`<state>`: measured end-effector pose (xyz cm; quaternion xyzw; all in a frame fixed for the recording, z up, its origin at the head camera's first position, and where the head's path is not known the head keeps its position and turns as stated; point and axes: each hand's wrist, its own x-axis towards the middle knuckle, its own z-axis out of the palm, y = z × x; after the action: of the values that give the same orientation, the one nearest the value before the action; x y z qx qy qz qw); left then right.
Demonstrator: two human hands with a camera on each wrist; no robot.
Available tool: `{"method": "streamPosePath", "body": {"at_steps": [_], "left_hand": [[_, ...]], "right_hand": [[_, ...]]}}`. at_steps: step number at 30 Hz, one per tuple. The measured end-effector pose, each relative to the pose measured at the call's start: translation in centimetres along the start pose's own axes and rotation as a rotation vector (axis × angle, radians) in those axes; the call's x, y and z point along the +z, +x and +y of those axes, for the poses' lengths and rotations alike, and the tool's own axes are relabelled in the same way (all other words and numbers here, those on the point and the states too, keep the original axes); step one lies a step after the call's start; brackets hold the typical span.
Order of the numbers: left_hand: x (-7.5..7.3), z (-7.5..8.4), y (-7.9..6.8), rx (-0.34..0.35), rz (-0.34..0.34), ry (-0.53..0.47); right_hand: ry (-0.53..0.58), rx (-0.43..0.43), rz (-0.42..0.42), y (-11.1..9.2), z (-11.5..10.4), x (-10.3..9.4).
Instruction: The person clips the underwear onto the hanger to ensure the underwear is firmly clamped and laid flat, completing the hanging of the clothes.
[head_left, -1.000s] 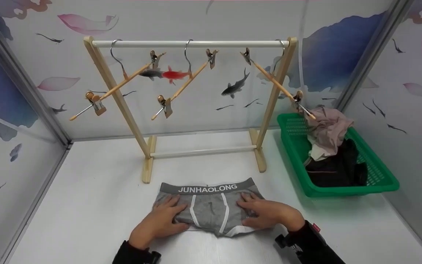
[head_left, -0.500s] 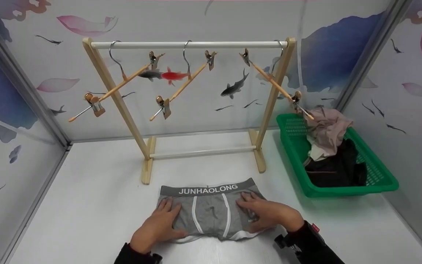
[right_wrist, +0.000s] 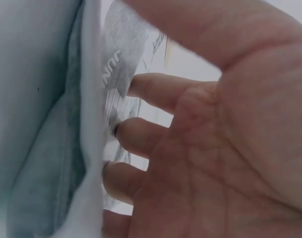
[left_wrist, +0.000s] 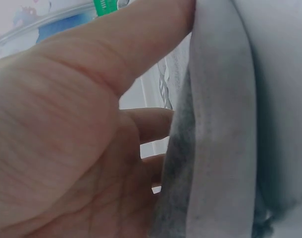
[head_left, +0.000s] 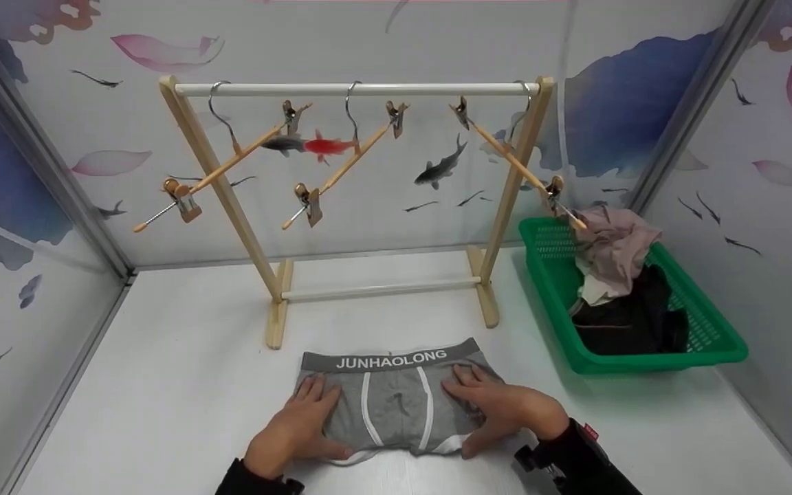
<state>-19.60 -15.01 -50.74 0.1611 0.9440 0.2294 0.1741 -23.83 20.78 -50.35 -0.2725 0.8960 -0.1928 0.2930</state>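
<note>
Grey boxer briefs lie spread on the white table, their lettered waistband pointing away from me and white trim along the leg openings. My left hand rests on the left leg part, fingers extended on the cloth and thumb at the lower hem. On the other side my right hand rests on the right leg part, fingers spread, thumb tip by the white hem. In the left wrist view the white hem runs past the thumb. The right wrist view has fingertips touching the grey cloth.
A wooden rack with a white top bar stands behind the briefs. Three clip hangers hang from it, among them the middle hanger. At right, a green basket holds a pinkish garment and dark clothing.
The lower edge of the briefs has come slightly toward me and lies flatter. My left hand has moved slightly down, and my right thumb has slid down to the hem.
</note>
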Motion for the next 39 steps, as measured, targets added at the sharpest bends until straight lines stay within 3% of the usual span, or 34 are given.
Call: {"method": "streamPosePath", "body": {"at_steps": [5,9,17,21,26,30,34,39], "left_hand": [[0.3,-0.2,-0.1,0.031,0.011,0.001],[0.5,-0.4,-0.1,0.072,0.031,0.0],[0.3,-0.3,0.2,0.258,0.124,0.12],[0.5,-0.1,-0.7,0.408,0.181,0.159],[0.6,0.2,-2.2,0.653,0.215,0.045],[-0.9,0.1,-2.9,0.781,0.338,-0.012],[-3.6,-0.4,-3.5,0.776,0.499,-0.092],[-7.9,-1.7,-4.3,0.559,0.712,-0.218]], "right_hand": [[0.059,-0.014,-0.006,-0.2,0.2,0.2],[0.031,-0.056,-0.013,-0.3,0.1,0.2],[-0.007,-0.024,0.006,0.0,-0.3,0.3],[-0.02,-0.03,0.008,0.3,-0.6,0.4],[-0.065,-0.05,0.018,0.2,-1.1,0.1],[-0.123,-0.132,0.098,0.5,-1.5,-1.3],[-0.1,-0.229,0.185,1.5,-2.1,-2.9],[0.034,-0.327,0.255,4.3,-3.4,-4.8]]}}
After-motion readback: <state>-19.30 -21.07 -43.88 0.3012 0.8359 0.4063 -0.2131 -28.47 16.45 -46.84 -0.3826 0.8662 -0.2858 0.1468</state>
